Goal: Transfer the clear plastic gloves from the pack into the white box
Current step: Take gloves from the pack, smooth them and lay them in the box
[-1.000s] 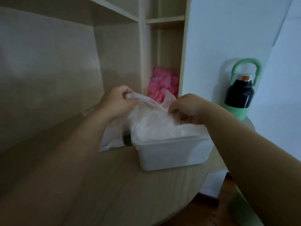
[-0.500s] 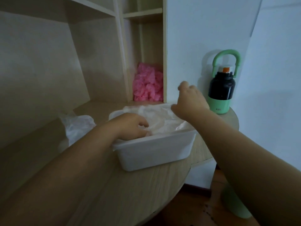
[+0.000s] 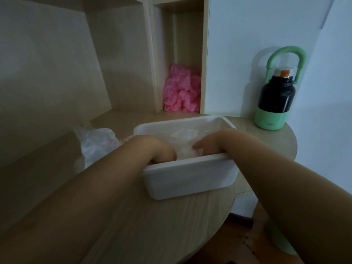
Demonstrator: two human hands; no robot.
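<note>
White box (image 3: 190, 180): on wooden table (image 3: 152, 216), long axis left to right, open top.

Clear gloves (image 3: 182, 138): crumpled heap inside the box, lying directly between and beneath both hands.

Left hand (image 3: 162, 151): sunk into the near left corner, on the heap; fingers hidden by the near wall, grip cannot be told.

Right hand (image 3: 207, 143): over the near right rim, one fingertip touching the heap; the rest hidden.

Pack (image 3: 97, 141): slack, left of box, nearer the left hand.

Judgement: transfer looks largely done.
</note>
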